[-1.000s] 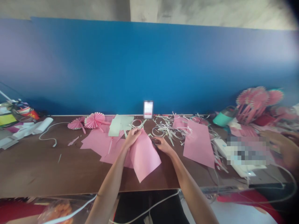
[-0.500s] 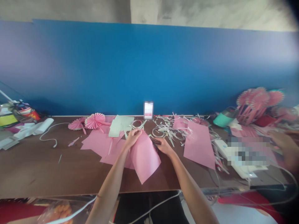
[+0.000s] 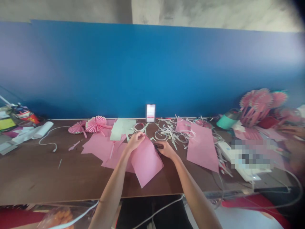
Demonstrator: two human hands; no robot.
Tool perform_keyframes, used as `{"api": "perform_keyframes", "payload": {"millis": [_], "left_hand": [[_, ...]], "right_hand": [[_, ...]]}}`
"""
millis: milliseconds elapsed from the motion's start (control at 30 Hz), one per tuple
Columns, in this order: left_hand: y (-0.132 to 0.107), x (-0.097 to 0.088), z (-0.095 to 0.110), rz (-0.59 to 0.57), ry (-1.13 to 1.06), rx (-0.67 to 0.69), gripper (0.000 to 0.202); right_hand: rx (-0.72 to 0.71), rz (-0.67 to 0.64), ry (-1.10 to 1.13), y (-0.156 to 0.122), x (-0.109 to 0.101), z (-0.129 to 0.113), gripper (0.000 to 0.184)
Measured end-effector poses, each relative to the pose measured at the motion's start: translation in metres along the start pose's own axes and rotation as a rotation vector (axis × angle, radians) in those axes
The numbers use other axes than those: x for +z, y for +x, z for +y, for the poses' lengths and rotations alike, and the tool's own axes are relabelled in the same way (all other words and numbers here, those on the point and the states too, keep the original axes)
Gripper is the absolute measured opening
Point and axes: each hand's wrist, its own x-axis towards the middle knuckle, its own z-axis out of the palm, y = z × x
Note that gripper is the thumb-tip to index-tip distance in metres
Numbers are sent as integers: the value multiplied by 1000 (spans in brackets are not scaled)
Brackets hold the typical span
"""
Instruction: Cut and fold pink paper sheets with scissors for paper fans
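My left hand point(image 3: 135, 141) pinches the top corner of a pink paper sheet point(image 3: 145, 162) and holds it up off the brown table point(image 3: 47, 171). Right beside the sheet's upper right edge, my right hand point(image 3: 166, 149) is closed round a small dark tool point(image 3: 158, 146), probably scissors. More pink sheets point(image 3: 102, 145) lie under and left of the held sheet.
Another pink sheet point(image 3: 202, 147) lies to the right, with white paper strips point(image 3: 171, 132) behind it. Folded pink fans point(image 3: 96, 123) and pale green sheets point(image 3: 122, 127) sit at the back. A teal tool point(image 3: 229, 119), white cords and another person's hand point(image 3: 294, 149) are at right.
My hands and the pink sheet have barely shifted. The other person's hand at the right edge has drawn back to the right.
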Motion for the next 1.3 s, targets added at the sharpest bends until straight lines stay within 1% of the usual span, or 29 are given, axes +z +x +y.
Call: {"api": "perform_keyframes", "payload": {"millis": [133, 233, 300, 467, 567, 700, 867, 1067, 1300], "left_hand": [[1, -1, 0, -3, -23, -14, 19], [1, 0, 2, 40, -42, -22, 24], [1, 1, 4, 49, -50, -18, 26], [0, 4, 10, 23, -80, 28, 27], [-1, 6, 11, 27, -69, 30, 27], [-1, 7, 9, 29, -74, 22, 26], [0, 7, 6, 21, -91, 54, 25], [1, 8, 3, 43, -111, 22, 26], [0, 8, 4, 48, -106, 26, 25]], "right_hand": [[-33, 35, 15, 1, -1, -1, 33], [-69, 61, 35, 1, -2, -1, 33], [-81, 47, 40, 1, -1, -3, 33], [-83, -17, 57, -2, 0, -13, 33], [-83, -22, 66, -3, 0, -15, 33], [-64, -14, 71, -2, -1, -12, 34], [-60, 0, 63, -1, -1, -9, 35], [-70, 33, 53, -1, 0, -5, 37], [-66, 52, 25, -1, -1, -1, 35]]}}
